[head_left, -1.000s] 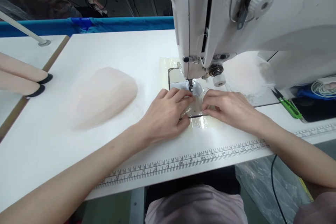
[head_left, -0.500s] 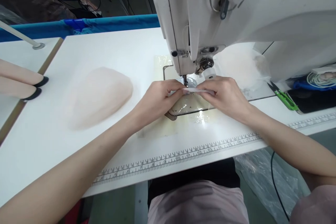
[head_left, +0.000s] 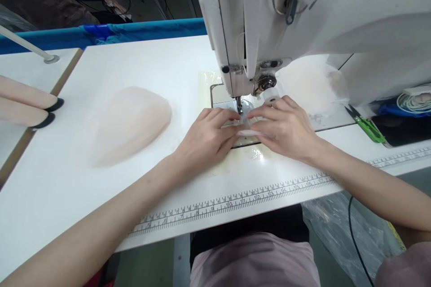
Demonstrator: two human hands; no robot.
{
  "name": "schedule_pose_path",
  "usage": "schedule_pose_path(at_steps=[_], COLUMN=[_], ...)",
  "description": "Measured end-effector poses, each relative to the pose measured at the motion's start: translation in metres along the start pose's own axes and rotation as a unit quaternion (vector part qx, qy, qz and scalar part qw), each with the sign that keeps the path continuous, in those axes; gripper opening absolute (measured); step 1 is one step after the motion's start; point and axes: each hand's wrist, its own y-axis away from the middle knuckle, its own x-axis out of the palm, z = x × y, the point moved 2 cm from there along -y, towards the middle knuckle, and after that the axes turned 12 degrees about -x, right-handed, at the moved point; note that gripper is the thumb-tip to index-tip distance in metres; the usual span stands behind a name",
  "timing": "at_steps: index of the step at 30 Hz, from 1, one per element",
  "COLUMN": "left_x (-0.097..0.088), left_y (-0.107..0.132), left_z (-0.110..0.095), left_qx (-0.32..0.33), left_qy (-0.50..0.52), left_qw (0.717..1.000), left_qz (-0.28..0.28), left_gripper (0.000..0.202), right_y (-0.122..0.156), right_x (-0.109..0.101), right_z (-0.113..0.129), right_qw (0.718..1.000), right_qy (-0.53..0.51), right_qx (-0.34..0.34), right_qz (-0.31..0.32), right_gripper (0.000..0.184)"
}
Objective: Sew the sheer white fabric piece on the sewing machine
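White bench [head_left: 141, 60] carried a sewing machine [head_left: 303, 22] toward its far right corner. Both hands met just under the needle [head_left: 239, 106]: the left hand [head_left: 205, 141] pressed flat with fingers extended, grip open, and the right hand [head_left: 286, 130] likewise spread open, fingertips on a small translucent piece [head_left: 248, 126] lying on the needle plate. A pale fabric pile [head_left: 129, 123] sat toward the left edge, green snips [head_left: 365, 126] near the right edge.

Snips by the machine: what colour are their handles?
Bright green handles on the snips, seen in the head view.

Small translucent piece [head_left: 248, 132] under needle
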Motion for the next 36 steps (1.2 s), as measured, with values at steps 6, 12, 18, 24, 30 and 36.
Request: schedule_pose_path(at_steps=[6,12,18,24,30,36], left_x=[-0.004,-0.006,-0.005,-0.002,-0.002,0.003], left_y=[0.017,0.018,0.018,0.013,0.005,0.002], left_z=[-0.016,-0.018,-0.015,-0.009,-0.001,0.004], left_qx=[0.033,0.046,0.059,0.046,0.034,0.053], left_qy=[-0.135,-0.153,-0.179,-0.156,-0.175,-0.182], left_qw=[0.990,0.987,0.982,0.987,0.984,0.980], left_qz=[-0.018,-0.009,-0.018,-0.012,0.001,-0.064], left_gripper=[0.034,0.032,0.030,0.031,0.032,0.030], right_y=[0.001,0.001,0.002,0.000,-0.003,-0.004], right_x=[0.003,0.002,0.002,0.006,0.013,0.017], right_z=[0.005,0.006,0.005,0.002,-0.005,-0.006], right_qw=[0.999,0.998,0.998,0.999,0.999,0.999], right_qy=[-0.006,0.015,0.019,0.018,0.026,0.051], right_qx=[-0.028,-0.035,-0.044,-0.041,-0.032,-0.015], right_qz=[0.046,0.041,0.031,0.017,-0.016,0.008], right_gripper=[0.024,0.022,0.024,0.025,0.023,0.025])
